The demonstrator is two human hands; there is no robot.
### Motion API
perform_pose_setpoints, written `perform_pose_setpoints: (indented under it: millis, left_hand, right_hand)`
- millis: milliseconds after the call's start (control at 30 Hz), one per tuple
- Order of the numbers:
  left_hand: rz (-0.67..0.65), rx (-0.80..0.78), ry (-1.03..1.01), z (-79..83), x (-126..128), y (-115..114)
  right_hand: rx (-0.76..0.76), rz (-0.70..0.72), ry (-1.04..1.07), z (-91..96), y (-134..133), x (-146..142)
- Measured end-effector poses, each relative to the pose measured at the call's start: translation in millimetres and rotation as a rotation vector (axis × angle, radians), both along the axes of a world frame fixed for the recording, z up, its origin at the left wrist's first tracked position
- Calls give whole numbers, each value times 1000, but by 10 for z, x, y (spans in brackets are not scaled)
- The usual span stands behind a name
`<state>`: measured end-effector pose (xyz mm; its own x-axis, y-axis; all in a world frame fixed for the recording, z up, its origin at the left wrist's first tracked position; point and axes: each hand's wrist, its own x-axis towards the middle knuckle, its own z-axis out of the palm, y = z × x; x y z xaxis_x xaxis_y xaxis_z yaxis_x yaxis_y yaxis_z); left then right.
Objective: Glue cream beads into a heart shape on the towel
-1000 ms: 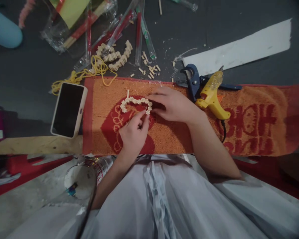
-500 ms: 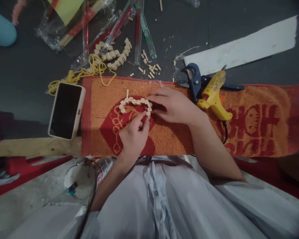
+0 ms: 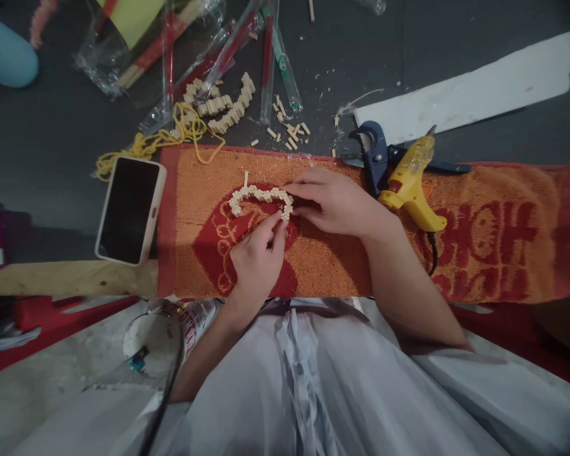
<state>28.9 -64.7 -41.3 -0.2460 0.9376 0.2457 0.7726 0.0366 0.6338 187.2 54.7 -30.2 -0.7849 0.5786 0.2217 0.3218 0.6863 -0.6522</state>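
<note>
The person is sitting at a low work surface and is bending both hands over an arc of small wooden pieces (image 3: pixel 259 194). This arc is lying on an orange and red towel (image 3: pixel 323 266), on the red figure near the towel's middle. The left hand (image 3: pixel 259 261) is reaching up from below, and its thumb and forefinger are pinching together on the right end of the arc. The right hand (image 3: pixel 336 204) is coming in from the right side. Its fingers (image 3: pixel 300 189) are lying half stretched against the same end of the arc, but the thumb is hidden, so one cannot tell if this hand is gripping or only touching.

Just beside the right hand, a yellow glue gun (image 3: pixel 411 185) is resting on the towel edge, touching a blue cutter (image 3: pixel 373 151). A phone (image 3: pixel 129 210) is lying face up at the left of the towel. Behind the towel, a second glued strip (image 3: pixel 228 109), loose cut pieces (image 3: pixel 291 130) and a yellow cord (image 3: pixel 171 136) are lying on the dark surface.
</note>
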Motion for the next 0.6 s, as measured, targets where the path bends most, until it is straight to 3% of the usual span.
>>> perform_pose_setpoints:
  millis: [600]
  left_hand:
    - [12, -77, -10, 32, -9, -21]
  right_hand:
    - [28, 26, -30, 51, -16, -2]
